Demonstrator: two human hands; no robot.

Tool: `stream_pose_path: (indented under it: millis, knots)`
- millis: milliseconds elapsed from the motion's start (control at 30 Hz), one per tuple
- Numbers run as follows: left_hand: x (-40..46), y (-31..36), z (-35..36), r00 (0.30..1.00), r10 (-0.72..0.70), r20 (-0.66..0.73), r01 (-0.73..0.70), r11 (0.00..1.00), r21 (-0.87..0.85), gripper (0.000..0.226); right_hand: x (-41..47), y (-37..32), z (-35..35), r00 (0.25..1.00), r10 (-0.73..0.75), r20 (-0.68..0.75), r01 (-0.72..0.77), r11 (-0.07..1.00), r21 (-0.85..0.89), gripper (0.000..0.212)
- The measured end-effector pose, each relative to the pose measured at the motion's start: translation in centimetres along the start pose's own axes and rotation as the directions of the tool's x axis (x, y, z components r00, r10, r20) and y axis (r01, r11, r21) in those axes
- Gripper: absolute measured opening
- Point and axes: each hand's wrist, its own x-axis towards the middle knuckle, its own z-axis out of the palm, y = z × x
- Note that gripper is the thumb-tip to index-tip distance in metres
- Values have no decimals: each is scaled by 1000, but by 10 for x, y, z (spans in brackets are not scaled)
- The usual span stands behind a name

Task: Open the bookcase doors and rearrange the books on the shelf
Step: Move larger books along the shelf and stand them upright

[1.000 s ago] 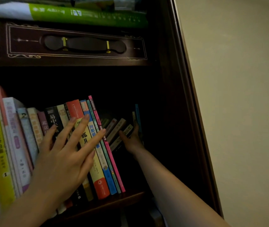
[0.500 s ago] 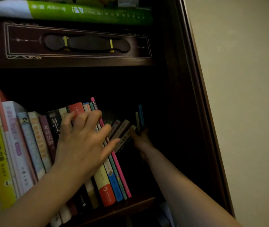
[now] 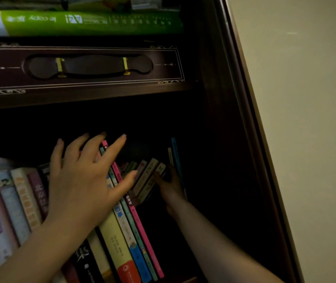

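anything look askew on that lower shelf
Yes. The small books toward the right slump steeply instead of standing, at the right hand deep in the shadow. The pink book and its neighbours also lean left under the left hand.

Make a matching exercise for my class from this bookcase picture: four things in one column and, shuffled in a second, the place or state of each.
Things:
1. long green and white book
2. thin pink-spined book
3. left hand
4. right hand

Places or states:
A. deep in the dark right end of the shelf
B. lying flat on the upper shelf
C. spread over the book spines
D. rightmost of the leaning front row

Pairs: 1-B, 2-D, 3-C, 4-A
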Motion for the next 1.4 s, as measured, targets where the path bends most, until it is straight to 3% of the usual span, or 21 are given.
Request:
stream_pose_path:
  millis: [167,333,567,667,800,933,1167,1400]
  knots:
    - [-2,-3,3,999,-3,-43,2,1000,-28,71,10,2,1,998,-4,55,8,997,-77,51]
    - [-3,-7,2,1000,-24,-19,23,998,-53,81,14,-9,9,972,-22,232,72,975,-211,53]
    - [-3,-7,4,997,-64,-41,62,997,-51,91,24,-15,20,940,58,335,-3,987,-163,51]
    - [-4,-6,8,995,-84,-52,80,993,-82,90,21,-19,26,901,62,430,43,972,-229,53]
    - [-4,-9,12,996,-75,-39,70,991,-110,90,19,-19,28,887,88,452,24,971,-236,55]
    - [-4,-8,11,996,-75,-48,69,991,-115,88,17,-15,23,909,76,410,27,971,-239,53]
    - [-7,-5,7,995,-95,-30,91,989,-118,86,21,-5,-9,979,54,196,-3,968,-253,53]
    - [-6,-4,5,994,-103,-32,100,992,-80,85,16,-5,-16,993,69,99,-37,954,-298,53]
